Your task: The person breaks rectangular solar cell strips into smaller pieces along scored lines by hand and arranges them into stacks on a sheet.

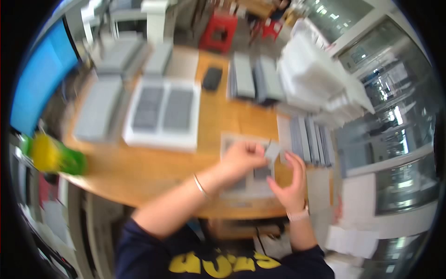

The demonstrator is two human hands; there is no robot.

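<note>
My left hand (241,159), with a bracelet on its wrist, is closed in a pinch at a small light-grey piece (272,150). What the piece is, I cannot make out through the blur. To its right, my right hand (292,187) is open, thumb and fingers apart, with a light band on the wrist. Its fingertips are close to the piece; whether they touch it cannot be told. Below both hands lies a white tray or sheet (248,191) with dark-grey rectangles (262,173) on it, partly hidden by my left hand.
The wooden table (158,169) bears a white tray (162,143) with two dark panels, grey stacks (98,109) at left, and a black object (212,78). Dark-sided stacks (269,79) and white foam-like packaging (311,65) stand at right. A green-and-yellow container (55,156) is at the left edge.
</note>
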